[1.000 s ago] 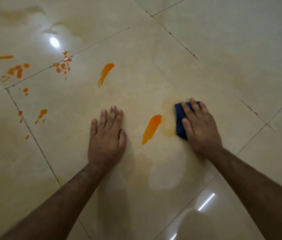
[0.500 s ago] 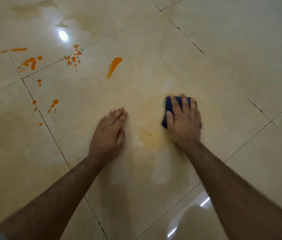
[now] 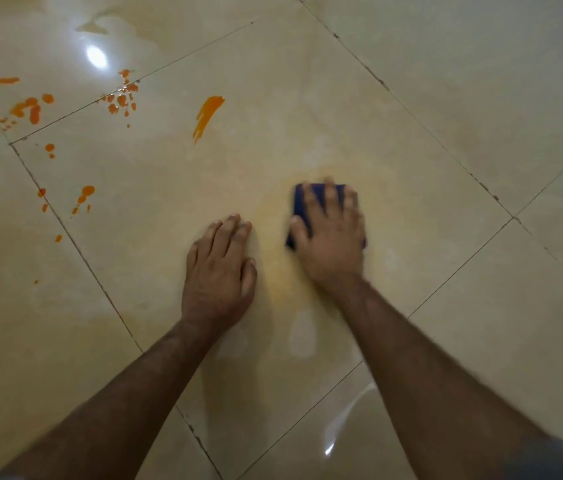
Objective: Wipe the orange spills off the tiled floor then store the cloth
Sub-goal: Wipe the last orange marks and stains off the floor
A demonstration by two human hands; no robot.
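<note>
My right hand [image 3: 332,237] lies flat on a folded dark blue cloth [image 3: 299,199], pressing it onto the beige tiled floor [image 3: 411,109]; the hand is motion-blurred. My left hand [image 3: 219,268] rests flat on the tile just left of it, fingers straight. Between the two hands lies a pale yellow-orange smear [image 3: 278,282]. Farther off, an orange streak [image 3: 207,114] sits on the same tile. Orange splatter marks the tile joint [image 3: 122,98], the far left [image 3: 29,109] and the left grout line [image 3: 83,197].
Dark grout lines cross the glossy floor diagonally. A lamp reflection [image 3: 96,57] glares at the upper left, and a second bright glint [image 3: 330,448] shows near my right forearm. A faint wet patch [image 3: 302,336] lies below the smear.
The right hand has slid the cloth leftward over the near orange streak, which has become a faint smear. The left hand stays planted on the tile.
</note>
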